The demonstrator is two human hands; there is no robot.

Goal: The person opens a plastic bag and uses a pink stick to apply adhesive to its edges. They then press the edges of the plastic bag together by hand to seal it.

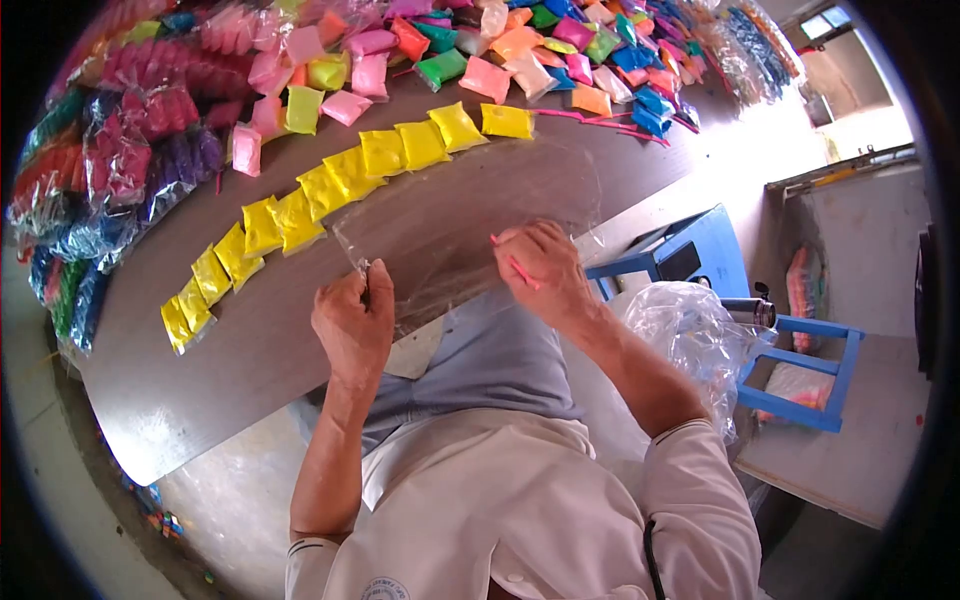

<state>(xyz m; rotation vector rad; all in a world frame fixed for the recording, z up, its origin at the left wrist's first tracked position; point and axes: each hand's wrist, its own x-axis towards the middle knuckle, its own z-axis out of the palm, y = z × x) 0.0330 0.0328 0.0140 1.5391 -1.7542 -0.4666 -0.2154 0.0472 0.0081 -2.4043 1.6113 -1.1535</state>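
A clear plastic bag (440,265) is stretched between my two hands above the near edge of the table. My left hand (355,315) is closed, its thumb and fingers pinching the bag's left edge. The bag's other side is gripped by my right hand (543,265), also closed, with a thin pink strip (522,272) poking out between the fingers. Beyond the bag, a curved row of several yellow packets (382,153) lies on the table (270,320). Several pink strips (610,124) lie past the row's right end.
Loose coloured packets (520,50) are heaped at the back. Bundled bags of packets (130,150) crowd the left side. To my right stand a blue stool (710,250), a crumpled heap of clear plastic bags (685,335) and a dark bottle (750,312).
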